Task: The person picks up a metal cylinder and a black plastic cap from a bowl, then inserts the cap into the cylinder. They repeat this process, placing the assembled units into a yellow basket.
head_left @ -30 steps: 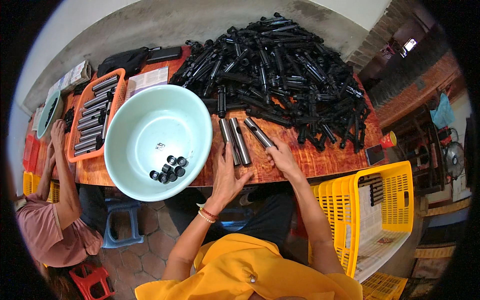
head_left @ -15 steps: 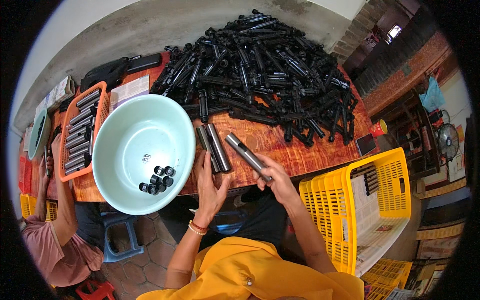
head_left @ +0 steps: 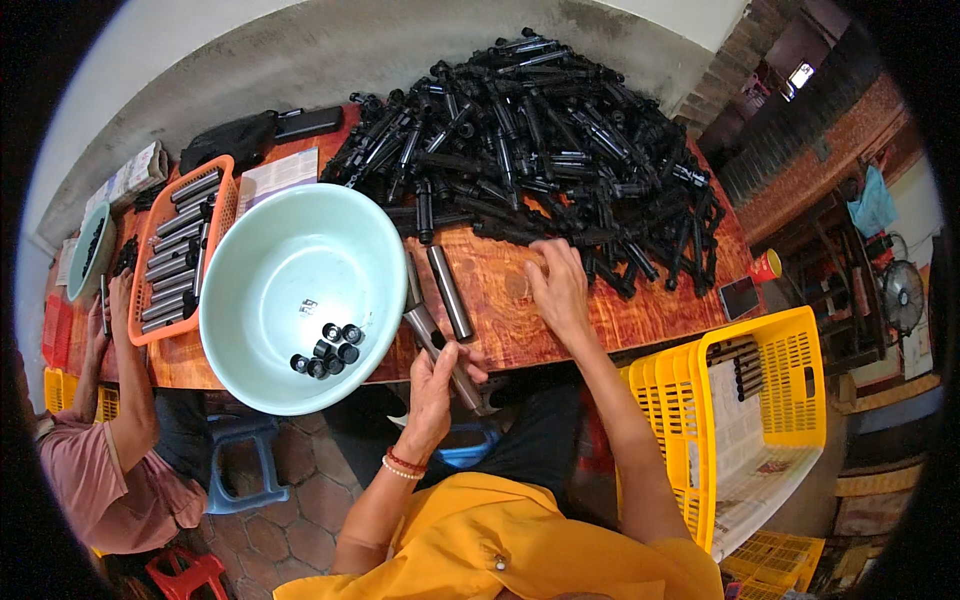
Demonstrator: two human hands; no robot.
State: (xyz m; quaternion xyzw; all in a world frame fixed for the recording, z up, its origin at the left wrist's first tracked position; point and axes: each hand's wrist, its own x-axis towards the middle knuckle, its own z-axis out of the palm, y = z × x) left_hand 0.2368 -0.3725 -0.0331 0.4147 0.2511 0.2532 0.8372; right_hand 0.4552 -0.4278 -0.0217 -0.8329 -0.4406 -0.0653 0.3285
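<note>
Left hand (head_left: 432, 396) grips a slotted grey metal tube (head_left: 424, 326); right hand (head_left: 561, 292), apparently empty, curves loosely.
The tube slants away leftward over the red-brown wooden table (head_left: 500, 305); a heap of black cylindrical parts (head_left: 560, 150) lies just beyond the right fingers.

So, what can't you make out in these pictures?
In the head view:
Middle of the held metal tube: covered by the left hand.
Lower layers of the black heap: buried under the top pieces.
Head of the person at left: cut off by the dark rim.
Phone screen: too small to read.
Floor of the upper yellow crate: under newspaper.
</note>
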